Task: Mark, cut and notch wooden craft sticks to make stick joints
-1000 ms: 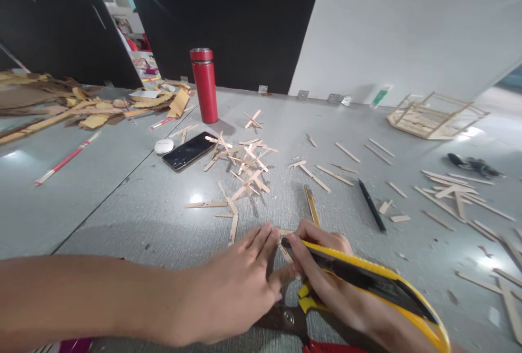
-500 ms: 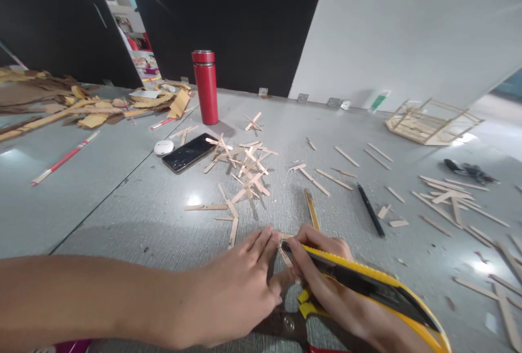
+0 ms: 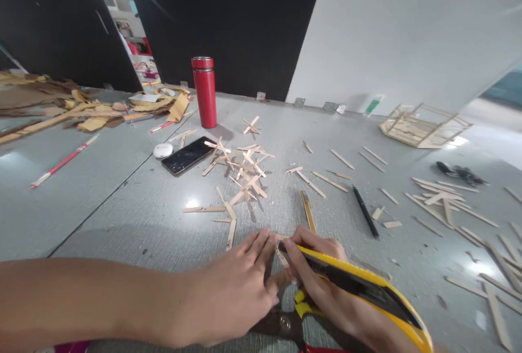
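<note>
My left hand [image 3: 234, 288] lies palm down on the grey floor, its fingers stretched out and pressing a small wooden stick [image 3: 281, 256]. My right hand [image 3: 324, 277] is wrapped round a yellow and black utility knife [image 3: 362, 285], whose tip meets that stick right beside my left fingertips. Under both hands lies a pair of pliers [image 3: 291, 323] with yellow and red grips, partly hidden.
Several loose wooden sticks [image 3: 244, 171] are scattered ahead, with a phone [image 3: 187, 155], a white earbud case [image 3: 163, 150] and a red flask [image 3: 205, 92]. A black pen [image 3: 365, 211] and a stick frame model [image 3: 424, 124] are to the right. Cardboard scraps [image 3: 81, 108] pile far left.
The hands and knife stay put on the stick. The view has tipped slightly, so things on the floor sit a little lower and further left.
</note>
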A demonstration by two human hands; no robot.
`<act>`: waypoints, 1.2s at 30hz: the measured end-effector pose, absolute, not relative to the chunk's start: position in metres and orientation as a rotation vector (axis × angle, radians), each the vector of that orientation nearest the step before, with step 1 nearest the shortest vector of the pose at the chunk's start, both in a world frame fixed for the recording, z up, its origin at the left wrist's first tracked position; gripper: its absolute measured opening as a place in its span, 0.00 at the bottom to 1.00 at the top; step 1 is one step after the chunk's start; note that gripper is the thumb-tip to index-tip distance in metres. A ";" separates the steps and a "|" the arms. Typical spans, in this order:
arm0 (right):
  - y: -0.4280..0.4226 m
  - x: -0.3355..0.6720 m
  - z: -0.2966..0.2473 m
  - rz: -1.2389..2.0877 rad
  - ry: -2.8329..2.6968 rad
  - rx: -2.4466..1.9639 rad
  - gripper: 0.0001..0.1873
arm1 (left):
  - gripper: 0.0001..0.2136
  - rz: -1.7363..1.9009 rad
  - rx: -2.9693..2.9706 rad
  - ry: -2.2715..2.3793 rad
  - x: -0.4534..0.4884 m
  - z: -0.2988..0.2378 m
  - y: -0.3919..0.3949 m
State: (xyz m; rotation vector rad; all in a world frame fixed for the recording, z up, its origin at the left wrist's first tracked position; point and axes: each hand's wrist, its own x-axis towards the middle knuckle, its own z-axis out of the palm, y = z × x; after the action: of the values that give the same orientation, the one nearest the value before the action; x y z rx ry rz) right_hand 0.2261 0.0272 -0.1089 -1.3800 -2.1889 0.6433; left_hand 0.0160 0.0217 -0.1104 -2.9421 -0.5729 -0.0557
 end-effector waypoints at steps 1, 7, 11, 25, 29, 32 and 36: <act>0.027 0.226 -0.108 0.633 -2.217 -1.368 0.20 | 0.25 -0.052 -2.936 -0.574 0.016 -0.111 0.021; 0.027 0.225 -0.118 0.613 -2.196 -1.238 0.17 | 0.26 -0.066 -2.877 -0.594 0.016 -0.114 0.018; 0.029 0.226 -0.124 0.637 -2.206 -1.202 0.17 | 0.28 -0.065 -2.868 -0.595 0.017 -0.115 0.018; 0.026 0.232 -0.119 0.665 -2.234 -1.215 0.18 | 0.25 -0.081 -2.799 -0.573 0.017 -0.117 0.017; 0.027 0.232 -0.121 0.699 -2.162 -1.262 0.20 | 0.26 -0.060 -2.814 -0.560 0.015 -0.115 0.016; 0.027 0.230 -0.122 0.690 -2.091 -1.312 0.21 | 0.24 -0.032 -2.851 -0.537 0.014 -0.113 0.017; 0.028 0.227 -0.120 0.719 -2.071 -1.326 0.21 | 0.25 -0.023 -2.878 -0.536 0.015 -0.111 0.018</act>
State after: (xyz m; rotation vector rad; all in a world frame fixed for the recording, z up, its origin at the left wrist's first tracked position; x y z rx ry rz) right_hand 0.2267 0.0276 -0.1199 -1.3263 -2.0713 0.7191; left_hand 0.0153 0.0184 -0.1115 -2.8780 -0.5363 -0.0226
